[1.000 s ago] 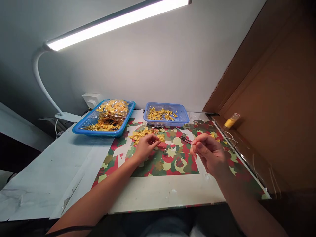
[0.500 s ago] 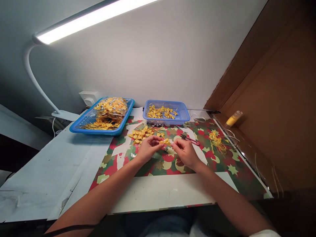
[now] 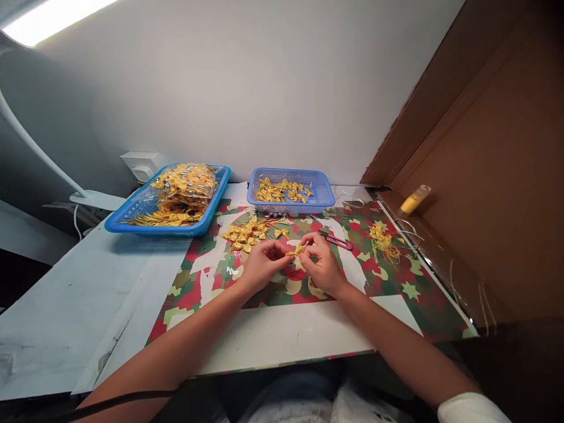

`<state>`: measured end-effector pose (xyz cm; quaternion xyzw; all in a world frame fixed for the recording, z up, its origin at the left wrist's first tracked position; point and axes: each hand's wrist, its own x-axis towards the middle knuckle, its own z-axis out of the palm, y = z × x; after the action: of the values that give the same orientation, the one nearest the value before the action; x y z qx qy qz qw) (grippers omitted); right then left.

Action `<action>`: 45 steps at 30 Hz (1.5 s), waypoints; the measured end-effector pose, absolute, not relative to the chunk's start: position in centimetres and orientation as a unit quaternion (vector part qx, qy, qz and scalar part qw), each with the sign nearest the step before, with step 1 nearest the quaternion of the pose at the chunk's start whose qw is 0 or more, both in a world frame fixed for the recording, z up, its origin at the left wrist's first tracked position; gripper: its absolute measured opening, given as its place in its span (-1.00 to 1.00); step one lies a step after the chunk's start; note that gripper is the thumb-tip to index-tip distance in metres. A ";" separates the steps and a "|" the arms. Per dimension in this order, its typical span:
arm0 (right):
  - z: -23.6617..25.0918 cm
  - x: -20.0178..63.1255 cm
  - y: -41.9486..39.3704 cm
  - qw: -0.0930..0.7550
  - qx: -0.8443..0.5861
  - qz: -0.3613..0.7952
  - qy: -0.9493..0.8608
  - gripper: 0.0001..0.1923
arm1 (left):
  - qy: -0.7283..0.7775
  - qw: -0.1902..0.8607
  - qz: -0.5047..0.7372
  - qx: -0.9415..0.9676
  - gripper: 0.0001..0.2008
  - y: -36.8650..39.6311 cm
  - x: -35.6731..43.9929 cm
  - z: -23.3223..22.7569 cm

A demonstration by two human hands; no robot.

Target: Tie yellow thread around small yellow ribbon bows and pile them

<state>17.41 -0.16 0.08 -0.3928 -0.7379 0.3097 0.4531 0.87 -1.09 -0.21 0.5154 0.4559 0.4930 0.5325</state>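
My left hand and my right hand meet over the patterned red-and-green mat, both pinching one small yellow ribbon bow between their fingertips. Just beyond the hands lies a loose pile of yellow bows on the mat. A red-handled thread snipper lies on the mat right of my right hand.
A large blue tray at the back left holds bagged yellow bows. A smaller blue basket behind the pile holds more bows. Yellow thread scraps lie to the right, a yellow bottle stands by the brown board, and a lamp base sits at the left.
My right hand, which was raised off to the right pulling a thread, has come down and left to join the left hand on the bow. The view has tilted down.
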 end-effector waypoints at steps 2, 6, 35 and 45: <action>0.1 17.4 -0.2 0.453 -0.389 0.316 -0.737 -0.73 | 0.455 0.525 0.491 0.525 -0.71 -1.2 0.9 -0.2; 0.1 17.3 -0.2 0.454 -0.388 0.321 -0.735 -0.73 | 0.461 0.512 0.491 0.532 -0.72 -1.2 0.8 -0.4; -0.4 16.8 -0.7 0.462 -0.386 0.303 -0.738 -0.71 | 0.470 0.426 0.502 0.588 -0.85 -1.5 0.8 -1.1; -1.0 16.4 -1.1 0.480 -0.370 0.237 -0.759 -0.71 | 0.456 0.461 0.510 0.566 -0.78 -1.7 0.9 -0.7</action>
<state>16.37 -1.15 -0.99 -0.3697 -0.7591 0.2374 0.4803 0.93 -1.66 -0.68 0.5656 0.4557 0.5098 0.4611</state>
